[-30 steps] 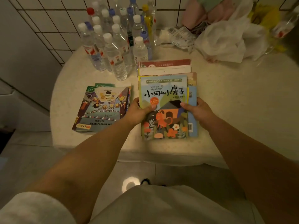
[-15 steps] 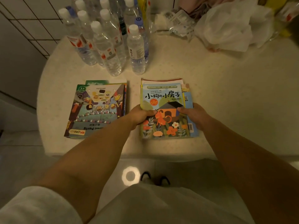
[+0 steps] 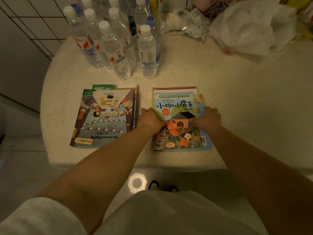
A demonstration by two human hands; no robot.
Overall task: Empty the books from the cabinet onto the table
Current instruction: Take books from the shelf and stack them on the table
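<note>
Lowered flat onto the table (image 3: 237,99) now, dog-house-covered book stack (image 3: 177,106), left hand (image 3: 151,118) and right hand (image 3: 207,118) gripping opposite edges.

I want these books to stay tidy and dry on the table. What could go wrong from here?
1. The right stack, held by the left hand and right hand, has unevenly sized books; edges stick out, so it may slide apart on release.
2. Both stacks lie near the table's front edge; a nudge might push the left stack off.
3. The water bottles stand close behind; one could tip onto the books.
</note>
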